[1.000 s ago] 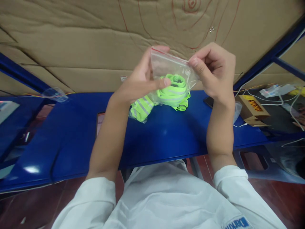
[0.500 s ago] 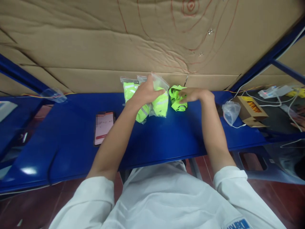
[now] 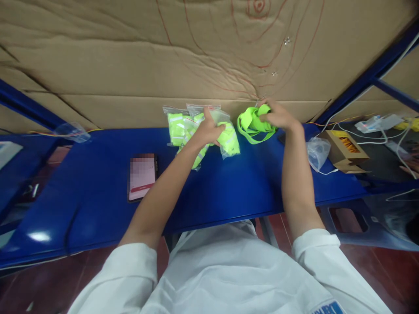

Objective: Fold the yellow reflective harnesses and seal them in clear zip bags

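My left hand (image 3: 210, 131) is on the clear zip bags, its thumb and fingers closed over the right-hand bag (image 3: 230, 141) of folded neon yellow-green fabric with pale reflective bands. Another such bag (image 3: 176, 133) lies at the left of the group, and one more lies partly under my wrist. To the right, my right hand (image 3: 278, 115) grips a loose bundle of neon yellow-green strap (image 3: 252, 122), with loops hanging open on its left and lower side. Some of its fingertips are hidden by the strap.
A phone (image 3: 142, 176) lies on the blue table (image 3: 229, 192) left of my forearm. Farther right are a crumpled clear bag (image 3: 317, 153), an open cardboard box (image 3: 347, 150) and white cables. A cardboard panel (image 3: 124, 65) stands along the back edge. Another person's hand (image 3: 410, 168) shows at far right.
My right hand has moved up and right with the strap, which has loosened into wider loops. My left hand has shifted slightly right, and the right-hand bag has slid and turned with it.
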Available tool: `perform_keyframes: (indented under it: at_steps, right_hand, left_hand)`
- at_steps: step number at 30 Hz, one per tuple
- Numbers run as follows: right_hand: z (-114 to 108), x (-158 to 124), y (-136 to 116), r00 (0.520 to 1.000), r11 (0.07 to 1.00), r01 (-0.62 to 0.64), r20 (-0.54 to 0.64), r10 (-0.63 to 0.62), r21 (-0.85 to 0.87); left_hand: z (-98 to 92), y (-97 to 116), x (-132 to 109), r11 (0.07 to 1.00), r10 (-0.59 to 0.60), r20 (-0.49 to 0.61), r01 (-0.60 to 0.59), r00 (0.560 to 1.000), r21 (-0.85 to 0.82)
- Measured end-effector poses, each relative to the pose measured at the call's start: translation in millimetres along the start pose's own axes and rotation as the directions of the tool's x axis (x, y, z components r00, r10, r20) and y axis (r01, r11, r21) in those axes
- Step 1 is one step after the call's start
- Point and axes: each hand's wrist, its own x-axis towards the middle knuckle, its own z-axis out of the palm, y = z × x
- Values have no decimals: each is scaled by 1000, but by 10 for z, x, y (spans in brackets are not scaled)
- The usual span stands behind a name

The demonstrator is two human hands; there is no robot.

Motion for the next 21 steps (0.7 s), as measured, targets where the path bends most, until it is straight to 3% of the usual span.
perform_keyframes:
  at_steps: [2,5,8,11,14,15,17,18,19,21]
  right_hand:
    - [-222,-8,93,983,993,18,-182,4,120]
    - [-444,-52,88,909,955,108,-417,18,278]
    - [-538,-150,-104,842,823,324,-539,-25,467]
    - [-510,-266,-410,842,709,416,-537,-62,569]
    - [-361,-344,-715,922,663,326,-380,-67,674]
    - [-287,-353,-798,948,643,279,-313,-64,713]
    - [-118,-349,-925,970,629,217,-239,-51,746]
    - [-32,-339,-968,972,636,203,-231,-40,745]
    - [49,-327,-999,971,652,198,-235,-31,732]
    - [172,-315,-1033,971,692,191,-235,-31,696]
  left_hand:
    - [131,-39,-16,985,-64,127,83,990,-152]
    - [279,-78,-38,924,-128,305,225,944,-310]
    - [276,-13,-83,937,-118,240,188,964,-294]
    - [161,195,-200,962,39,239,28,970,-271]
    - [74,450,-384,950,197,328,-97,924,-296]
    - [63,522,-450,947,234,293,-150,927,-283]
    - [52,632,-571,933,346,121,-327,931,-149]
    - [44,668,-618,899,437,19,-437,899,-19]
    - [29,692,-654,835,544,-56,-532,837,142]
    - [-24,711,-682,638,718,-29,-640,696,429]
